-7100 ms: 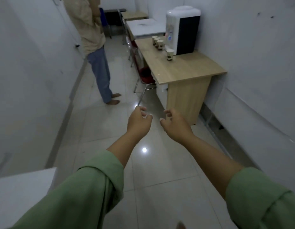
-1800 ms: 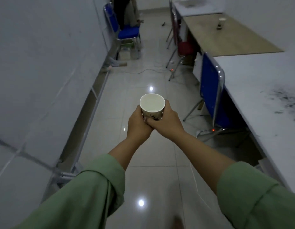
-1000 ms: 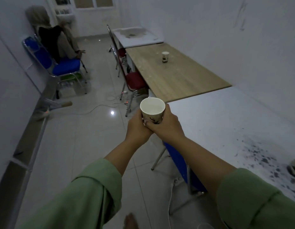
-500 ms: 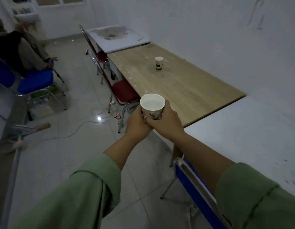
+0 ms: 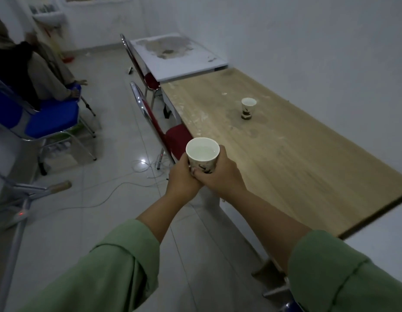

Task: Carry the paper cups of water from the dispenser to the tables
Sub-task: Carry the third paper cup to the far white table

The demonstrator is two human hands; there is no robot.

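Observation:
I hold a white paper cup (image 5: 202, 154) with a dark print upright in front of me, water showing inside. My left hand (image 5: 183, 180) wraps its left side and my right hand (image 5: 220, 175) wraps its right side, fingers overlapping under it. The cup hangs above the near left edge of a wooden table (image 5: 285, 154). A second printed paper cup (image 5: 248, 108) stands upright on that table, farther back toward the wall. The dispenser is out of view.
A red chair (image 5: 159, 129) is tucked at the wooden table's left edge, another behind it. A stained white table (image 5: 179, 57) adjoins the far end. A person sits on a blue chair (image 5: 44, 118) at left. Cables (image 5: 119, 188) trail across the tiled floor.
I have come closer to the wooden table with the cup, which stays gripped in both hands. The white table nearest me has slid out to the lower right.

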